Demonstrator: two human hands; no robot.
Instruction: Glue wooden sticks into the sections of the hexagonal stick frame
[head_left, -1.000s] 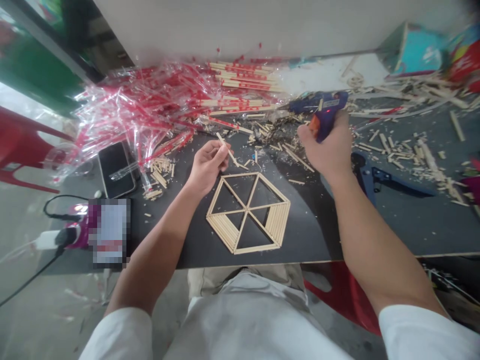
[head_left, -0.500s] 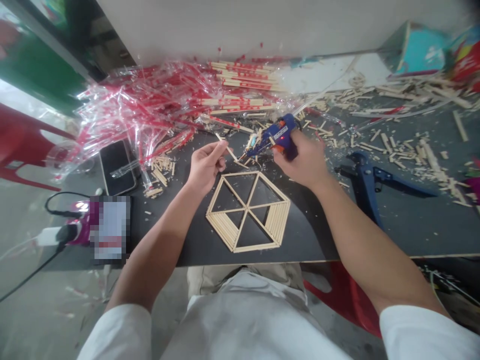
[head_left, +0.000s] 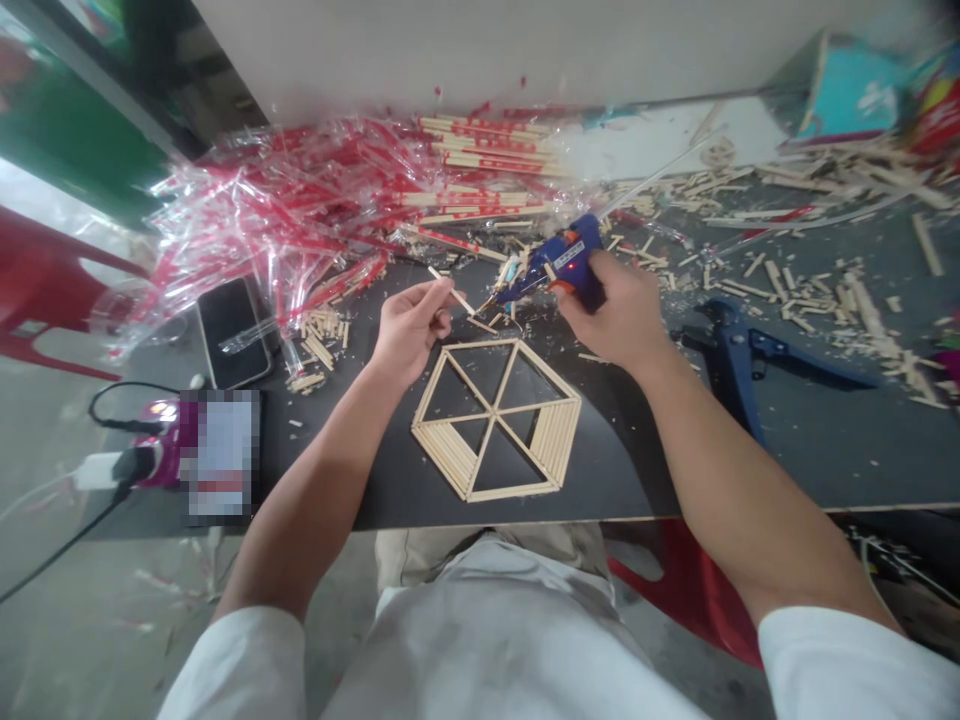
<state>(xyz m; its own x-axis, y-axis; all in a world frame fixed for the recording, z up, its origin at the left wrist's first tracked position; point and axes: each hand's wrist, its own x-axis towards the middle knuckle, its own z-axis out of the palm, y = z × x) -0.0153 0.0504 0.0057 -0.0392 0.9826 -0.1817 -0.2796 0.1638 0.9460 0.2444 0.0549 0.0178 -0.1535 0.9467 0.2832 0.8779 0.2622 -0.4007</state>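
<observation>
My left hand (head_left: 412, 325) pinches a short wooden stick (head_left: 459, 300) between thumb and fingers, above the far left edge of a hexagonal frame. In my right hand (head_left: 619, 310) is a blue hot glue gun (head_left: 562, 262) with a small red light on its side. Its nozzle points left, close to the stick's lower end; whether they touch I cannot tell. The hexagonal stick frame (head_left: 493, 412) lies flat on the dark table (head_left: 615, 450), divided by spokes into triangles. Rows of sticks partly fill its lower left and right sections.
Red and clear plastic wrappers (head_left: 285, 210) heap at the back left, beside wrapped chopsticks (head_left: 495, 145). A dark phone (head_left: 234, 332) and a purple power strip (head_left: 169, 440) sit at left. Blue cutters (head_left: 739, 360) lie at right, near scattered stick offcuts (head_left: 847, 300).
My right hand and the glue gun have shifted slightly right, drawing the nozzle along toward the stick's end. My left hand keeps the stick in nearly the same place.
</observation>
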